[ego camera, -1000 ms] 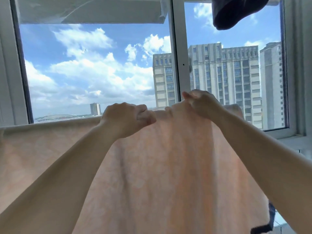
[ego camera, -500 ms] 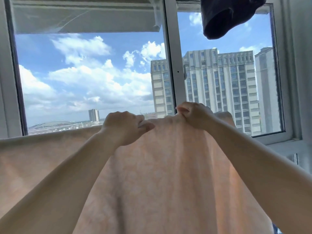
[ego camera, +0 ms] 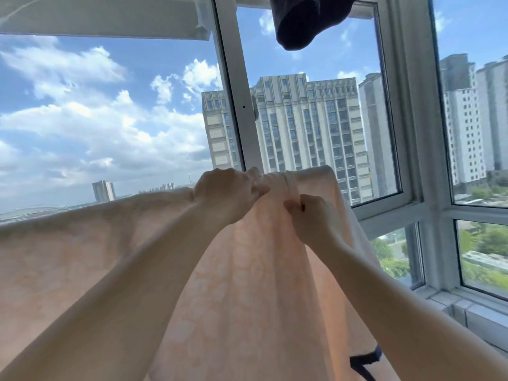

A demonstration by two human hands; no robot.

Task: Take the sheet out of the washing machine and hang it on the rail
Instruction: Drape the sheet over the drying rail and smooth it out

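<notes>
A pale peach patterned sheet [ego camera: 82, 248] hangs draped over a rail that it hides, stretching from the left edge to just right of centre in front of the window. My left hand [ego camera: 228, 191] grips the bunched top edge of the sheet. My right hand [ego camera: 316, 215] pinches a fold of the fabric just below and to the right of it. The two hands are close together near the sheet's right end. The washing machine is out of view.
A dark garment [ego camera: 305, 20] hangs overhead at the top centre. White window frames [ego camera: 239, 105] stand right behind the sheet, with a sill [ego camera: 467, 306] at the lower right. A dark strap [ego camera: 365, 364] shows at the bottom right beside the sheet.
The view has swung to the right. My right hand dropped from the top edge to a fold lower down, and my left hand moved right along the top edge, bunching the fabric.
</notes>
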